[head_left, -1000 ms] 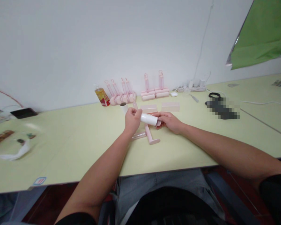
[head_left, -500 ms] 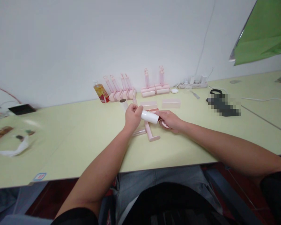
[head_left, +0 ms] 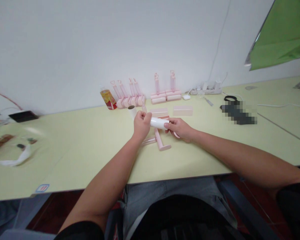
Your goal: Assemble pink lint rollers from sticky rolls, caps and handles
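My left hand (head_left: pixel 142 124) is closed round the left end of a white lint roll (head_left: pixel 158 123), held level over the table. My right hand (head_left: pixel 181 128) has its thumb and fingers on the roll's right end. A pink rounded piece (head_left: pixel 176 134) shows under the right palm; most of it is hidden. Just below the roll lies a pink lint roller frame (head_left: pixel 159 140) with a clear handle. Another white roll (head_left: pixel 131 111) with a brown core stands behind my left hand. Beyond my hands are two pale pink roller covers (head_left: pixel 159 112), (head_left: pixel 182 110).
Several assembled pink lint rollers (head_left: pixel 166 96) stand along the wall, with a yellow-red bottle (head_left: pixel 108 99) at their left. A power strip (head_left: pixel 206 91), a knife-like tool (head_left: pixel 209 101) and a black strap (head_left: pixel 230 98) lie at the right. A dark tablet (head_left: pixel 23 116) is far left.
My right thumb and fingers have moved left onto the end of the roll, hiding its brown core. The roll has tilted closer to level. My left hand stays put.
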A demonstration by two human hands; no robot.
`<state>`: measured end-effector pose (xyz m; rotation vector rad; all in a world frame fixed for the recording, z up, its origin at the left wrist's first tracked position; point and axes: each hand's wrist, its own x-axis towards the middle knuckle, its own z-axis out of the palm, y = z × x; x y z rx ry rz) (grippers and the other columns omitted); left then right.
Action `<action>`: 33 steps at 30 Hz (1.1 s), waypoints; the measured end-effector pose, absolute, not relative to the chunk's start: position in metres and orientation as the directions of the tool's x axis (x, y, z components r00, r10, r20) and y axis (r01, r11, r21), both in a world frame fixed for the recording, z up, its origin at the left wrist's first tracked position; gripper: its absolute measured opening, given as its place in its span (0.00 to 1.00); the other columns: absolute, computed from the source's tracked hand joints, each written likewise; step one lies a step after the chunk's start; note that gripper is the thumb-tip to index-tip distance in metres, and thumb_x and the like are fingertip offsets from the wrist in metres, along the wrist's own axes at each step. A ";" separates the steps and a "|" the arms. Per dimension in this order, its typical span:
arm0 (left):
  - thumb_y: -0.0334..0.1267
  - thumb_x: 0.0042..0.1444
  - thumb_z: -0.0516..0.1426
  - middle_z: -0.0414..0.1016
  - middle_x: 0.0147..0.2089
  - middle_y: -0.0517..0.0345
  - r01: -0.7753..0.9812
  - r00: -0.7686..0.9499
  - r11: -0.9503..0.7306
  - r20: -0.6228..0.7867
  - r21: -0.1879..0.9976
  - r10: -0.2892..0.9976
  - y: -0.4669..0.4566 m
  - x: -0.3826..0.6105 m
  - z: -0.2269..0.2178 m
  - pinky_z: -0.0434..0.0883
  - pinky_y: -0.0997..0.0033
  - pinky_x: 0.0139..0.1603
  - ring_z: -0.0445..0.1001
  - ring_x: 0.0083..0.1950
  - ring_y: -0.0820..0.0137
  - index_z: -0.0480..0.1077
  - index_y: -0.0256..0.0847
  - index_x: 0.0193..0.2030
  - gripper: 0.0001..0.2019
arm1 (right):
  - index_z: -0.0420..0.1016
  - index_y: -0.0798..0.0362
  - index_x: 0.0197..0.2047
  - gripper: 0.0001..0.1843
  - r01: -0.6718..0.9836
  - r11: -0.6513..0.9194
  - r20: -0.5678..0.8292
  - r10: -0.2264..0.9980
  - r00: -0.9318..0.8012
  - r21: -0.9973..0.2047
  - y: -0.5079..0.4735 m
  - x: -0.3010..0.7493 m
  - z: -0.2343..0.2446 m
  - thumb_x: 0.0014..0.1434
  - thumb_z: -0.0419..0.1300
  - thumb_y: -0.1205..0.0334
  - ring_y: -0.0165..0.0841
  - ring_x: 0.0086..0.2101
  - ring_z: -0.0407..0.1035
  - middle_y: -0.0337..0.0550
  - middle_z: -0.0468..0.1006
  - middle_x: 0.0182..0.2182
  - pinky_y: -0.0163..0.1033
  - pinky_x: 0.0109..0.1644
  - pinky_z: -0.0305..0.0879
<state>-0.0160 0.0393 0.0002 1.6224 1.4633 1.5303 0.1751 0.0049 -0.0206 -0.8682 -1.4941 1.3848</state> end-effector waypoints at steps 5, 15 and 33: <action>0.46 0.55 0.57 0.57 0.23 0.66 0.352 -0.181 -0.287 0.366 0.891 0.913 0.041 -0.016 -0.003 0.57 0.76 0.22 0.59 0.24 0.75 0.57 0.42 0.29 0.14 | 0.75 0.59 0.55 0.30 -0.062 0.175 0.186 0.926 -0.328 -0.983 0.007 0.177 -0.022 0.54 0.64 0.48 0.26 0.23 0.62 0.40 0.76 0.27 0.31 0.25 0.51; 0.48 0.55 0.57 0.58 0.23 0.67 0.345 -0.163 -0.240 0.309 0.908 0.937 0.040 -0.015 -0.002 0.57 0.75 0.19 0.60 0.20 0.75 0.57 0.43 0.29 0.14 | 0.75 0.56 0.56 0.30 -0.062 0.156 0.168 0.936 -0.310 -0.986 0.012 0.179 -0.026 0.55 0.63 0.47 0.22 0.16 0.53 0.39 0.77 0.26 0.31 0.18 0.42; 0.46 0.56 0.57 0.58 0.25 0.65 0.365 -0.205 -0.347 0.438 0.864 0.875 0.043 -0.017 -0.002 0.58 0.75 0.26 0.60 0.27 0.74 0.58 0.42 0.29 0.13 | 0.75 0.55 0.44 0.25 -0.106 0.106 0.129 0.960 -0.247 -0.989 0.017 0.181 -0.028 0.57 0.61 0.41 0.21 0.13 0.52 0.40 0.78 0.26 0.32 0.15 0.41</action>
